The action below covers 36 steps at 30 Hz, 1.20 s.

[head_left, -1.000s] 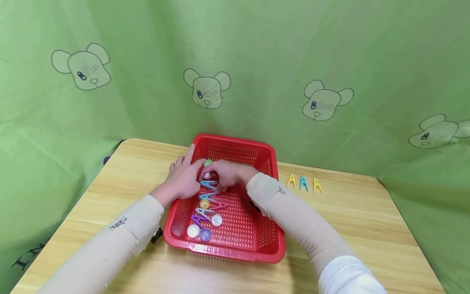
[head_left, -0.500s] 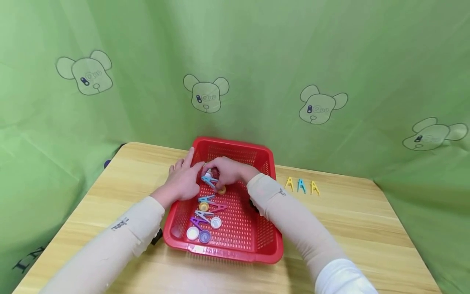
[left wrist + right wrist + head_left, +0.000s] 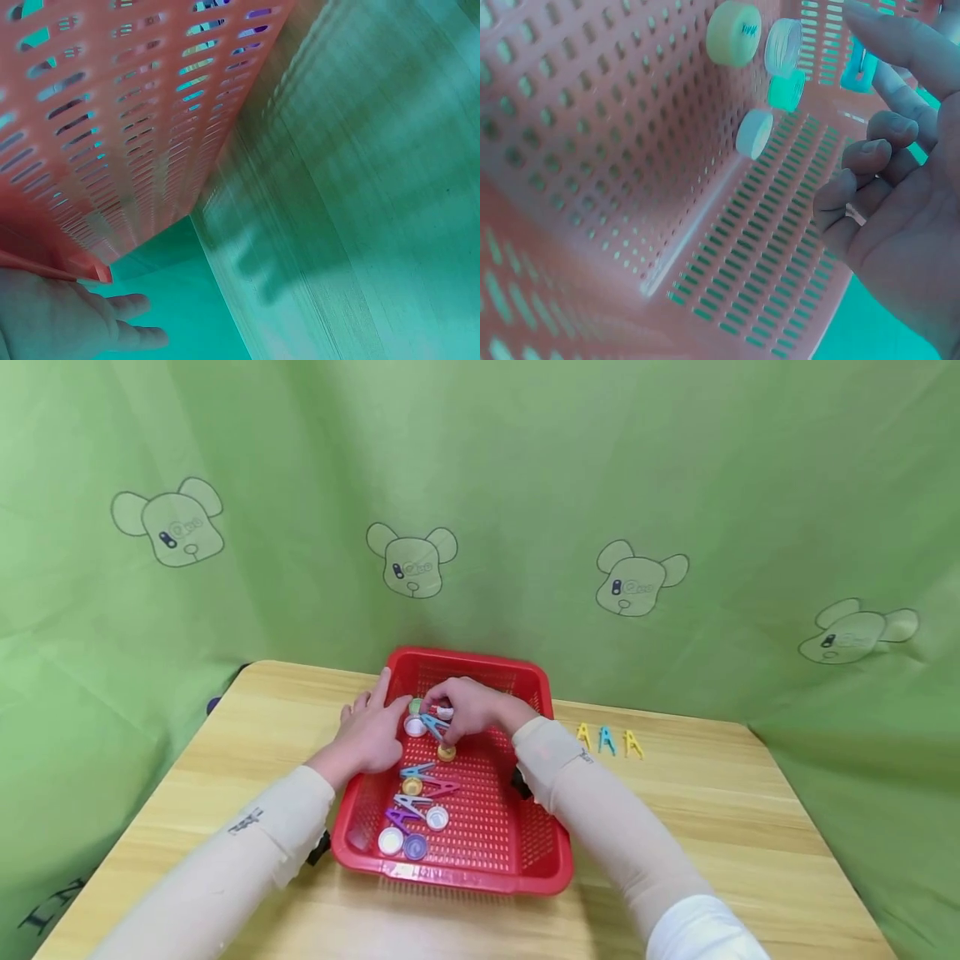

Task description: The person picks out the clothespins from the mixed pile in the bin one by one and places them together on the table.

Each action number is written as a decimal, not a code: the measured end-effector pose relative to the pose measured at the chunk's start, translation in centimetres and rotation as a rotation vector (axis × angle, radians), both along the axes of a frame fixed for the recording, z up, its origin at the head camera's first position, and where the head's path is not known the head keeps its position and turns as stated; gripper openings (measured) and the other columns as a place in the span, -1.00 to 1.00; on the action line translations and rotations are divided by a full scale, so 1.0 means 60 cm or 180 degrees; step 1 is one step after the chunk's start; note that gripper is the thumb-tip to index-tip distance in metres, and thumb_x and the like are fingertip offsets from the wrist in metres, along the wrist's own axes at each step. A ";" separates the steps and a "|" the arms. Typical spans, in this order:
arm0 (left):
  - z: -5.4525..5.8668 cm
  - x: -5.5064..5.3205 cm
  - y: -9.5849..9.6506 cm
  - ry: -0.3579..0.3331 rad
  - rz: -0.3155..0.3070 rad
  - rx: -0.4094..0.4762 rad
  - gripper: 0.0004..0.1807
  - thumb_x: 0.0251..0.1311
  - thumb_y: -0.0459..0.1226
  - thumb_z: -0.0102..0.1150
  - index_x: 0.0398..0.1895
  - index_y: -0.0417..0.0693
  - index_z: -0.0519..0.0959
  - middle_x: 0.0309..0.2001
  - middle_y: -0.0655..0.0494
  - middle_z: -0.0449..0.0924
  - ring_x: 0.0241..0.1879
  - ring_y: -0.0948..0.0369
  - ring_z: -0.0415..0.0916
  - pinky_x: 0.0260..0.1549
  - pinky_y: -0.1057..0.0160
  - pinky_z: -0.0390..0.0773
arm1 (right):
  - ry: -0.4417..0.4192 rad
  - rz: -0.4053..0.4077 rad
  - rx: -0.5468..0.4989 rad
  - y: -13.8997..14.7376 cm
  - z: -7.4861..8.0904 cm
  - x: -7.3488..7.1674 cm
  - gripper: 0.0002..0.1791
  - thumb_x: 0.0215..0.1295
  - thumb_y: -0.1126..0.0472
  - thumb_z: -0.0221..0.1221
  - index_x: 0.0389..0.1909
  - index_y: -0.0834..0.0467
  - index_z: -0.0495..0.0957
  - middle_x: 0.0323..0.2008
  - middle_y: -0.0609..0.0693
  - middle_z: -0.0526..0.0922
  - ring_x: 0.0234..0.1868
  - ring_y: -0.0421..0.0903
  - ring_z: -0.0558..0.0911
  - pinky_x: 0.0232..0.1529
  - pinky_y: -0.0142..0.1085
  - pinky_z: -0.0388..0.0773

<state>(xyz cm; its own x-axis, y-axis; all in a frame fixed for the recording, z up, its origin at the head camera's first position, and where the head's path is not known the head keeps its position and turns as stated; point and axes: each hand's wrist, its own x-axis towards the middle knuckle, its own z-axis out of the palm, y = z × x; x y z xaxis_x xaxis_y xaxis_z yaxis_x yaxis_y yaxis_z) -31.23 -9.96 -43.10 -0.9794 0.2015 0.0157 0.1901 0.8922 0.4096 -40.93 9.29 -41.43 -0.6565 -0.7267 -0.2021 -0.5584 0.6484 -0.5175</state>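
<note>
My right hand [image 3: 476,706] reaches into the red basket [image 3: 480,882] and pinches a light-blue clothespin [image 3: 433,725] between thumb and finger. In the right wrist view the same clothespin [image 3: 859,69] shows at the fingertips, the other fingers curled in. A yellow bottle cap [image 3: 447,752] lies just below this hand, and a white cap [image 3: 415,726] and a green cap [image 3: 417,705] are to its left. My left hand [image 3: 367,735] rests on the basket's left rim. Its fingers [image 3: 135,335] extend straight past the rim in the left wrist view.
Lower in the basket lie a blue clothespin [image 3: 417,772], a pink one [image 3: 442,787], a purple one [image 3: 402,817] and several caps, including a dark-blue cap [image 3: 416,847]. Two yellow clothespins and a blue clothespin [image 3: 607,741] lie in a row on the table right of the basket.
The right hand has taken the upper blue clothespin away from the one below and turned it. The yellow, white and green caps show more fully. The left hand stays on the rim.
</note>
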 end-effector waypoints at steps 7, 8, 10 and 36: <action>0.000 0.000 0.000 0.0054 -0.0025 -0.0004 -0.16 0.06 -0.33 0.28 0.50 -0.09 0.29 0.59 -0.14 -0.46 0.40 -0.37 -0.04 0.26 -0.45 -0.04 | -0.0021 -0.0089 -0.0028 0.025 0.024 0.011 -0.45 -0.07 0.28 0.57 0.01 0.03 0.64 -0.10 -0.06 0.65 0.00 0.04 0.58 -0.08 -0.27 0.57; 0.000 0.001 0.000 0.0070 -0.0030 -0.0013 -0.17 0.06 -0.33 0.28 0.50 -0.09 0.29 0.59 -0.15 -0.45 0.39 -0.37 -0.03 0.26 -0.45 -0.04 | -0.0013 -0.0100 -0.0046 0.027 0.028 0.013 -0.45 -0.07 0.28 0.57 0.01 0.03 0.64 -0.10 -0.07 0.65 -0.01 0.01 0.58 -0.07 -0.28 0.57; 0.001 0.002 0.000 0.0075 -0.0038 -0.0020 -0.16 0.05 -0.33 0.29 0.50 -0.09 0.29 0.59 -0.16 -0.45 0.39 -0.37 -0.02 0.25 -0.45 -0.03 | 0.0019 -0.0097 -0.0066 0.030 0.037 0.017 -0.46 -0.07 0.27 0.57 0.01 0.04 0.65 -0.10 -0.09 0.65 -0.05 -0.06 0.57 -0.07 -0.29 0.57; 0.000 0.003 0.000 -0.0014 -0.0051 0.0163 -0.13 0.07 -0.38 0.29 0.52 -0.11 0.22 0.59 -0.13 -0.51 0.42 -0.38 -0.12 0.29 -0.43 -0.12 | 0.0361 -0.0385 -0.0208 0.128 0.096 0.031 -0.39 -0.14 0.18 0.60 0.03 0.11 0.65 -0.22 -0.07 0.64 -0.25 -0.05 0.49 -0.19 -0.21 0.48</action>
<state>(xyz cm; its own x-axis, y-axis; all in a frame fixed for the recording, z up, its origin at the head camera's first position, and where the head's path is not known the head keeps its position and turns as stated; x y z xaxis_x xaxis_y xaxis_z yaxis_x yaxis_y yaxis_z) -31.02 -9.95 -43.12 -0.9761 0.2163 0.0222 0.2024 0.8669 0.4555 -39.08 16.97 -35.65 -0.7558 -0.6503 -0.0767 -0.5356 0.6814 -0.4988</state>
